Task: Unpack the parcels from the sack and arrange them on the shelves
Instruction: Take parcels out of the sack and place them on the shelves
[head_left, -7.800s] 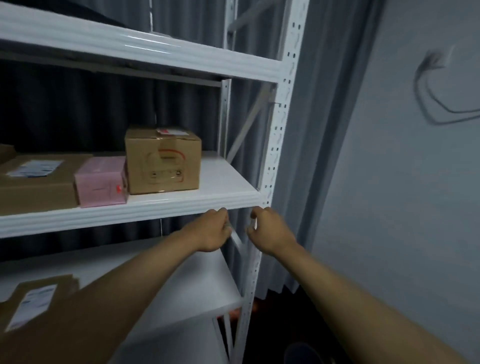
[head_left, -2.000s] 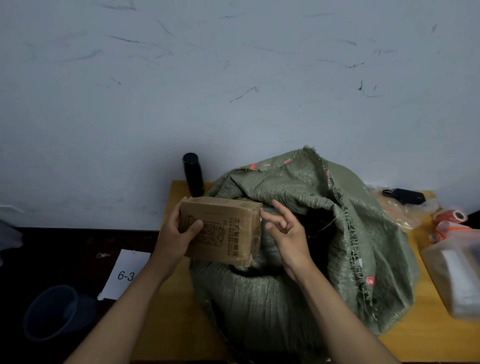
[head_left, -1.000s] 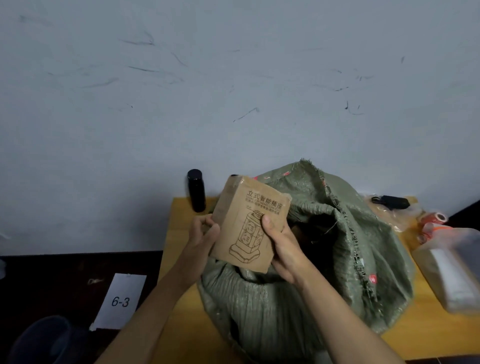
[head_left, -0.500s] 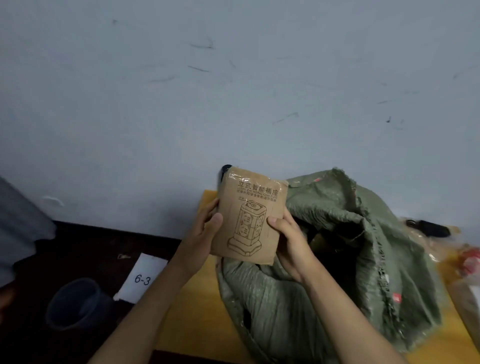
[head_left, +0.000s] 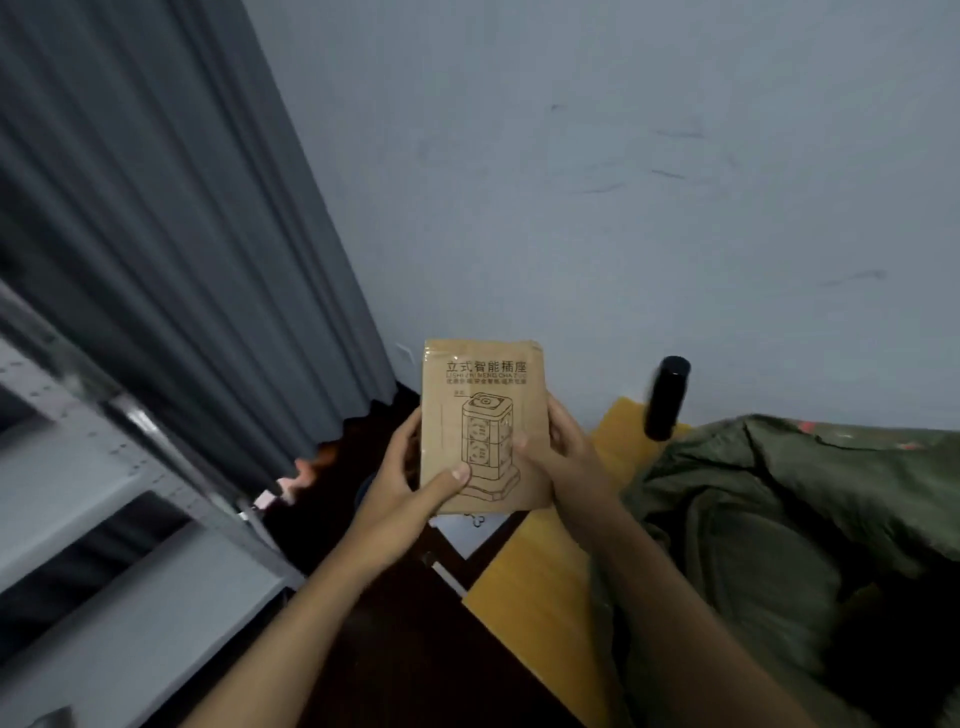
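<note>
I hold a brown cardboard parcel (head_left: 485, 415) upright in front of me, its printed face with a socket-tower drawing turned toward me. My left hand (head_left: 410, 488) grips its lower left edge, thumb across the front. My right hand (head_left: 566, 457) grips its right edge, thumb on the front. The green woven sack (head_left: 789, 530) lies slumped on the yellow table (head_left: 540, 587) at the lower right. The white metal shelves (head_left: 130, 613) run along the left edge; the boards in view show no parcels.
A black bottle (head_left: 667, 397) stands on the table's far corner by the wall. Grey curtains (head_left: 171, 208) hang behind the shelf unit. A white paper sheet (head_left: 467, 532) lies on the dark floor between table and shelves.
The view has swung left from the sack toward the shelves and curtain. The parcel stays upright in both hands and has come away from over the sack.
</note>
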